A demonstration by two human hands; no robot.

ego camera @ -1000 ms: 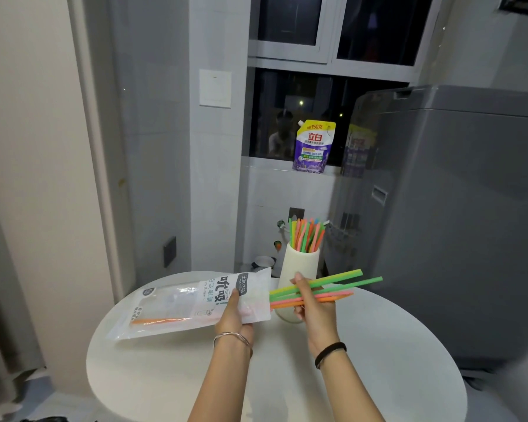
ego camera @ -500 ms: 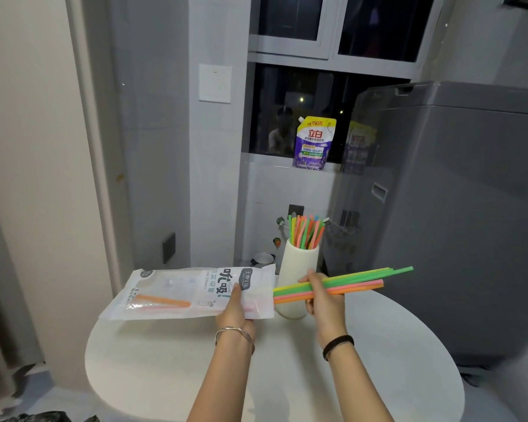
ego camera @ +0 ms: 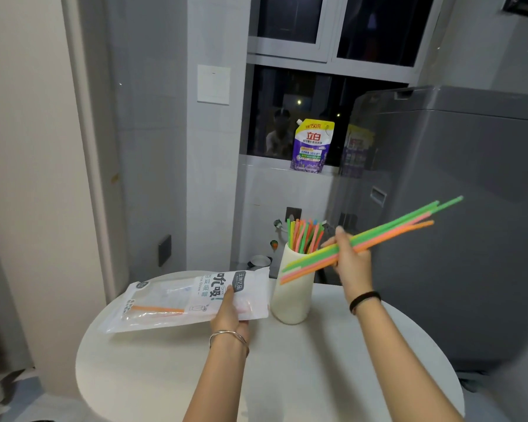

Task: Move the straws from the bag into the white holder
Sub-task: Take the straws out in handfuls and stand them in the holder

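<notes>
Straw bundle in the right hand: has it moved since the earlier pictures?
Yes. The straw bundle has tilted upward and rightward; its far tips now rise above the white holder.

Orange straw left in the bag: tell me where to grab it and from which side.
Pinch its right end, reaching in from the right, along its length. The orange straw lies flat and lengthwise deep in the bag, and the left hand grips the bag's right end, probably the mouth.
</notes>
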